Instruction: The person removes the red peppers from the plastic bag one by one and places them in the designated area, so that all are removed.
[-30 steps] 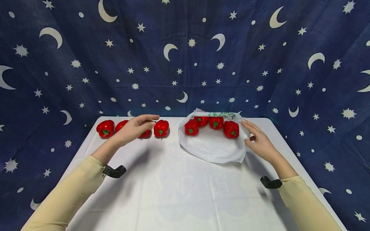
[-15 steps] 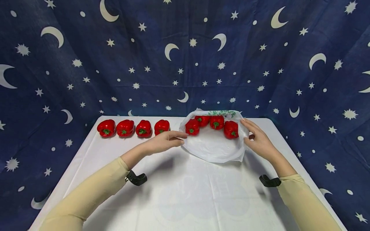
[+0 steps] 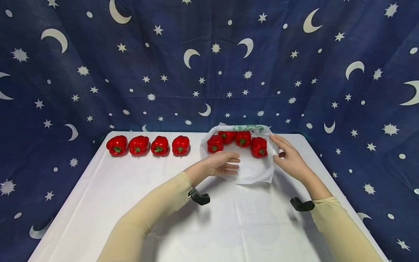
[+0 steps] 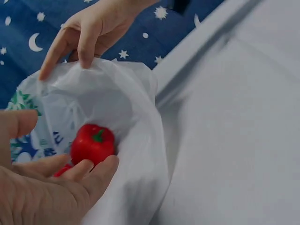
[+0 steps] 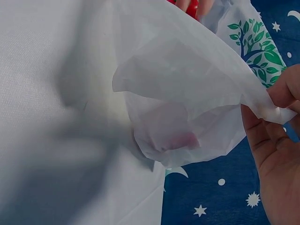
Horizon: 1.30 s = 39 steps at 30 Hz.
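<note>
A white plastic bag with a green leaf print lies with its mouth open towards me. Several red bell peppers sit inside it. My right hand pinches the right rim of the bag between thumb and fingers; the right wrist view shows the thin plastic held there. At the front of the mouth is my left hand, fingers relaxed and apart, holding nothing. In the left wrist view its fingers appear in front of a red bell pepper. Part of the bag's left side is hidden behind that hand.
Left of the bag, several more red bell peppers stand in a row along the back of the white-covered table. A dark blue curtain with moons and stars hangs close behind and at both sides.
My left hand has moved right, from above the row of bell peppers to the front of the bag's mouth. My right hand keeps its hold on the rim. The bell peppers have not visibly moved.
</note>
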Available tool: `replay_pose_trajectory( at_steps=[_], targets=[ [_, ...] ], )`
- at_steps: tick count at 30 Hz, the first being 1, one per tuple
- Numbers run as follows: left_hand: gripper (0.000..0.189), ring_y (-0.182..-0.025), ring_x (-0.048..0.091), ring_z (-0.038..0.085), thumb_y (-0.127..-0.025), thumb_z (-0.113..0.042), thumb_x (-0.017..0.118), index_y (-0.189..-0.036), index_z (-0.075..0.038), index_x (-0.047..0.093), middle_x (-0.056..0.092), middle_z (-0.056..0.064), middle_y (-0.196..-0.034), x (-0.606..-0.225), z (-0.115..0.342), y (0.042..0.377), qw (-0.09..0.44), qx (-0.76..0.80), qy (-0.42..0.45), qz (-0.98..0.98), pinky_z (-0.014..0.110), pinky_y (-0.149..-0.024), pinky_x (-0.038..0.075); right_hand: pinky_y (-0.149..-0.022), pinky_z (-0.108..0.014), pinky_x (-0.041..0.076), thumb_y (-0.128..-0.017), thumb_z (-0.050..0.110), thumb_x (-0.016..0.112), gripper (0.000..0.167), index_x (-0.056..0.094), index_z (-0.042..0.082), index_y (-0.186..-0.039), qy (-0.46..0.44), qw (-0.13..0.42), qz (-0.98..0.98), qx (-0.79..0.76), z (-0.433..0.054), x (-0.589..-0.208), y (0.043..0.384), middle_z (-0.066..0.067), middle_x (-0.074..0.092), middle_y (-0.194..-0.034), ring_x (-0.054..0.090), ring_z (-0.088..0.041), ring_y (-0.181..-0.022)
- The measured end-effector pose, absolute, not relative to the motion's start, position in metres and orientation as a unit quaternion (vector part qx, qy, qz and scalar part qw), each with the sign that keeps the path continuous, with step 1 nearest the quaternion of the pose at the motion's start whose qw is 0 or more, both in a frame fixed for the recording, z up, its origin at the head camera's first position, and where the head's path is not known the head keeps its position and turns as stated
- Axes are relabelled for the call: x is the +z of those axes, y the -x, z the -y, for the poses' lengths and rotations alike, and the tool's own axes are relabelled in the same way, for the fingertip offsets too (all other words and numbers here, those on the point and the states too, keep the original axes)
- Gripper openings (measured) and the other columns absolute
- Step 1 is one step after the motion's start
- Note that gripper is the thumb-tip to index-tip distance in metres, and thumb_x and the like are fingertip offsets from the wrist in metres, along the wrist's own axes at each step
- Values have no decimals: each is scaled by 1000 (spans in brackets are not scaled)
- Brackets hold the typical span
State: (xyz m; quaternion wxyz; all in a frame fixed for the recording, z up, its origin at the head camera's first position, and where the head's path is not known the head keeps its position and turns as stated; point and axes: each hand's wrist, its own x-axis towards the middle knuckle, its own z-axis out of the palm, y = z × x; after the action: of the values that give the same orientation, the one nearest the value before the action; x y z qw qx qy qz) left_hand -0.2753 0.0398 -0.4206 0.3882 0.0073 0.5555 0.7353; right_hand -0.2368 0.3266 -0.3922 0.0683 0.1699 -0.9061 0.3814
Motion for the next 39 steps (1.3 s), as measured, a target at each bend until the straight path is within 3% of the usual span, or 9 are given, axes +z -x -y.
replay_pose_trajectory(
  at_steps=[8, 13, 26, 32, 39],
  targets=[
    [57, -144, 38, 43, -102, -22, 59, -153, -3, 42, 37, 24, -158, -428, -79, 287, 380, 790, 96, -471, 54, -109, 43, -78, -12, 45, -92, -5, 60, 74, 36, 11, -160, -168, 73, 907, 379, -330, -394, 236, -8, 29, -165, 52, -29, -113],
    [60, -142, 38, 45, -99, -21, 63, -152, -1, 43, 35, 24, -158, -429, -96, 298, 355, 822, 141, -422, 57, -109, 42, -80, -10, 45, -92, -6, 60, 73, 36, 9, -159, -168, 73, 906, 381, -331, -392, 237, -9, 29, -165, 50, -30, -120],
    [74, -150, 20, 44, -96, -13, 64, -160, -6, 28, 19, 23, -164, -440, -130, 317, 294, 858, 229, -355, 65, -112, 33, -79, -13, 47, -90, -8, 60, 74, 38, 9, -159, -171, 72, 900, 394, -325, -394, 240, -10, 30, -164, 53, -30, -115],
    [72, -143, 29, 47, -94, -15, 68, -155, 0, 32, 29, 25, -156, -438, -144, 320, 279, 840, 228, -405, 65, -107, 40, -79, -14, 47, -90, -8, 60, 74, 39, 11, -158, -173, 75, 898, 398, -325, -396, 239, -7, 30, -165, 52, -31, -119],
    [57, -124, 46, 42, -92, -22, 74, -139, -1, 48, 50, 20, -130, -437, -160, 327, 274, 792, 238, -490, 62, -98, 50, -78, -14, 47, -89, -9, 60, 74, 40, 11, -158, -174, 79, 895, 404, -325, -395, 237, -7, 31, -164, 54, -29, -115]
  ],
)
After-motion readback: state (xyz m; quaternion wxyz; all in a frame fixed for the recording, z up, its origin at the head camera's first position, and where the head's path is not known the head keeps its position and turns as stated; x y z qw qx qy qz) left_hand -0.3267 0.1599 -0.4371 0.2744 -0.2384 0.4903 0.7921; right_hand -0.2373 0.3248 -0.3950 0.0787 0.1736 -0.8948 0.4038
